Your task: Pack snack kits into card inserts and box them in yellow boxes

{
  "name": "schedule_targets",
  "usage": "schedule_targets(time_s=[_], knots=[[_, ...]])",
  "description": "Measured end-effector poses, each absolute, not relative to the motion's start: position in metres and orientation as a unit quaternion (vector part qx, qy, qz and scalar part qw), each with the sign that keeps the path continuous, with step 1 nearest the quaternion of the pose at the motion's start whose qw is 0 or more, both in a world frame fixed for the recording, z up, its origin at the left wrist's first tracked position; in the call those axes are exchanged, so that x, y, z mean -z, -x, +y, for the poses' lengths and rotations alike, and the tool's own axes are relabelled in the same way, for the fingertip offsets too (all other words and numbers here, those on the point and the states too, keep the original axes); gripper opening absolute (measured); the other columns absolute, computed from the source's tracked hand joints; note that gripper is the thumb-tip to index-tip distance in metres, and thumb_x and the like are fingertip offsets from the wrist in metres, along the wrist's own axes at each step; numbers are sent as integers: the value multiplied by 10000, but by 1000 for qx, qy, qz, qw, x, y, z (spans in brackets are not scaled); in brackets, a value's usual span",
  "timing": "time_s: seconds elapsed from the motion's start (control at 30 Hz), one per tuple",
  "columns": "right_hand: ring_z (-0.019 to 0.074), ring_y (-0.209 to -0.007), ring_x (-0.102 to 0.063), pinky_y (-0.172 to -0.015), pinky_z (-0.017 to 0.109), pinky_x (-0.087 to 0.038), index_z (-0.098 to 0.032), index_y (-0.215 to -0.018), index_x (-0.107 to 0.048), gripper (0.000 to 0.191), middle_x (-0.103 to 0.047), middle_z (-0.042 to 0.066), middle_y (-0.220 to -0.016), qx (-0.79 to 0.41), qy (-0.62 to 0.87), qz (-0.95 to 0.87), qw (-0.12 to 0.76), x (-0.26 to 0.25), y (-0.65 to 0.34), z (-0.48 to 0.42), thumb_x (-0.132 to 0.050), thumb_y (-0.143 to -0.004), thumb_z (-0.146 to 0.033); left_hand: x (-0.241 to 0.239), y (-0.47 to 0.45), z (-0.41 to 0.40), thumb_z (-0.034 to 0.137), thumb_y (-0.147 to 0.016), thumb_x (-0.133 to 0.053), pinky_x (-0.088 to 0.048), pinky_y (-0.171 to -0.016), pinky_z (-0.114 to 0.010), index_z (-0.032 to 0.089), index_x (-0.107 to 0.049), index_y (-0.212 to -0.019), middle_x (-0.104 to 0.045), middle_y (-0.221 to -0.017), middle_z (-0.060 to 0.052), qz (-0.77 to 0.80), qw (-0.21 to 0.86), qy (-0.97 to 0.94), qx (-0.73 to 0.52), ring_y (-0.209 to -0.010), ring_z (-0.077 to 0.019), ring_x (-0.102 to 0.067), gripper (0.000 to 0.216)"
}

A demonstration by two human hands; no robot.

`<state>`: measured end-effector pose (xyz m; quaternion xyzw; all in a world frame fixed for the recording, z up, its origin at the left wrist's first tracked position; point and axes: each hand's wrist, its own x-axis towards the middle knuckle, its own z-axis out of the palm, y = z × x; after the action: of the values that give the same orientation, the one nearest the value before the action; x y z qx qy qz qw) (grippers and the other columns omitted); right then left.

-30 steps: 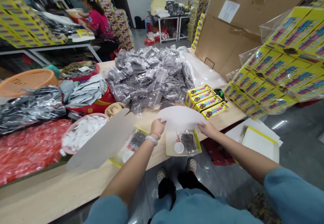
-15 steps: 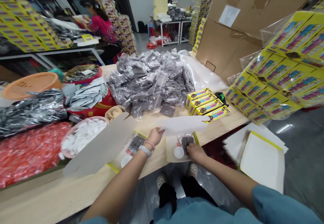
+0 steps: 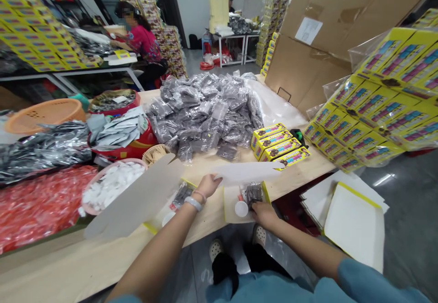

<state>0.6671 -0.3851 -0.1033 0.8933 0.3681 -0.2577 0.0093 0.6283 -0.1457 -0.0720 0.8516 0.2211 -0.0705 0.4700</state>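
An open box (image 3: 230,215), white inside with yellow edges, lies in front of me. It holds a clear packet of dark grey blocks (image 3: 254,192), a white round piece (image 3: 241,208) and a small red piece. My left hand (image 3: 208,185) has its fingers pinched at the left end of that box's white lid (image 3: 246,171). Inside the near right corner, my right hand (image 3: 265,215) has curled fingers against the grey packet; its fingertips are partly hidden. A second open box (image 3: 153,227), with similar contents, sits beneath my left forearm, its large white lid (image 3: 133,198) tilted leftward.
A heap of grey packets (image 3: 208,116) covers the table's far middle, beside closed yellow boxes (image 3: 280,143). Tubs of white packets (image 3: 114,184) and silver sachets (image 3: 119,129) stand left. Wrapped yellow boxes (image 3: 372,97) and flat cartons (image 3: 356,225) are right. A person (image 3: 143,43) sits beyond.
My right hand has slid slightly down to the packet's near edge, uncovering more of the grey blocks. My left hand stays by the lid. The view has tilted up slightly.
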Motion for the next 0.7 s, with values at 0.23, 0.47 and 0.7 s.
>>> schedule_targets(time_s=[0.23,0.47,0.7], knots=[[202,-842,-572,-713,281,-426,-99,-1056,-529,384,-603,127,-976,131,-950,200,-201,69,-764,-416,-502,-738,-314,58,-637,-131,403,-648,-507,-406,-605,-233,107,-638,-791,-603,-639,-3,228,482,-840,104,-668,-168,-532,354],[176,-563,-602,-558,264,-464,-114,-904,-582,272,-612,50,-575,257,-903,124,-322,64,-751,-387,-398,-773,-266,68,-635,-165,133,-680,-408,-439,-577,-218,98,-553,-1020,-619,-770,-50,264,498,-816,133,-626,-128,-557,371],[188,-615,-601,-579,268,-453,-125,-1179,-445,471,-628,63,-666,321,-883,207,-273,93,-683,-416,-443,-737,-289,89,-573,-178,315,-667,-562,-345,-922,-349,158,-384,-1235,-455,-1225,-118,125,414,-895,115,-1117,-238,-404,616]])
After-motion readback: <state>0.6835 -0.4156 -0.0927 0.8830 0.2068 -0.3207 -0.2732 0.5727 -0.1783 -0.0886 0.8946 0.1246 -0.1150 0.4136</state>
